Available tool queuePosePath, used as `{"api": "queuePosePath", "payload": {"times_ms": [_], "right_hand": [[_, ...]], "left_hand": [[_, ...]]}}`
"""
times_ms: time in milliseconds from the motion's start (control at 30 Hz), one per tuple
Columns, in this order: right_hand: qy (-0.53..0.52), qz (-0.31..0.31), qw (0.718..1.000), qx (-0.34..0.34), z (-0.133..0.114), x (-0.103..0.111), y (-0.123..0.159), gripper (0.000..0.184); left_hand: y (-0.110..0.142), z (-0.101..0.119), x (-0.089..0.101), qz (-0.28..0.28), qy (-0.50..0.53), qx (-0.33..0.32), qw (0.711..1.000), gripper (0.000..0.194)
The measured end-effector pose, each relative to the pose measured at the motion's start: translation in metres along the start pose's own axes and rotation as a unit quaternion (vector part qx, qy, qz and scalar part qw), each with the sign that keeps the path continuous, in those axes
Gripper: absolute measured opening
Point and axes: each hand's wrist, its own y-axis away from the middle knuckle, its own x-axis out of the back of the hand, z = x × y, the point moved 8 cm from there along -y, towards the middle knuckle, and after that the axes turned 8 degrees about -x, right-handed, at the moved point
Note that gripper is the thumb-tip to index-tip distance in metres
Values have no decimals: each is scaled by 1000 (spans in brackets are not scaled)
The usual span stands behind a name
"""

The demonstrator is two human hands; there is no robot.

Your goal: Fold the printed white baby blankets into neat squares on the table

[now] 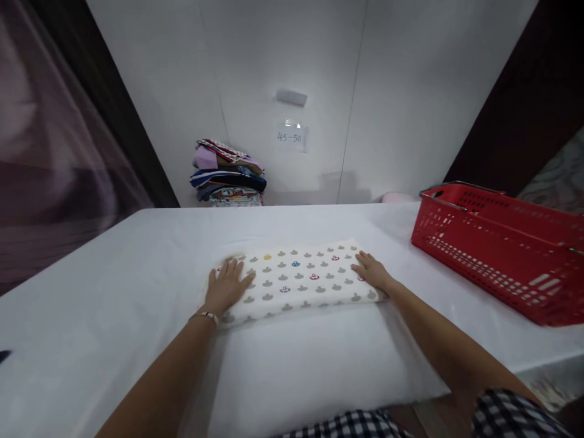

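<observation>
A folded white cloth [301,278] with small grey, yellow, blue and red duck-like prints lies flat across the middle of the table. My left hand [227,285] rests on its left end, fingers spread and palm down. On the right end lies my right hand [371,271], also flat with its fingers apart. Neither hand grips the cloth. Both wrists stay low near the cloth's ends, and the left one wears a bracelet.
The white-covered table [137,274] spreads around the cloth. A red plastic basket [493,249] with metal handles stands at the right. Behind the table's far edge is a stack of folded clothes [228,176]. A paper label [292,138] reading "45-50" hangs on the wall.
</observation>
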Motion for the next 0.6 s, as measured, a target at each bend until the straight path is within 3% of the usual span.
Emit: {"api": "queuePosePath", "payload": {"times_ms": [100,200,300,433,500,600], "right_hand": [[-86,33,994,-54,16,13,3,57],[-89,35,989,-111,39,20,15,57],[-75,26,985,-151,56,22,27,59],[-53,20,984,-172,57,26,28,56],[-54,10,984,-169,51,26,28,48],[-69,-5,986,-151,35,20,40,37]], "left_hand": [[10,-4,24,58,16,-16,998,49],[37,-33,47,125,49,81,988,55],[59,-55,37,57,103,177,977,69],[64,-56,20,-28,122,219,968,75],[56,-53,22,-26,110,205,972,72],[38,-58,41,24,84,188,978,63]]}}
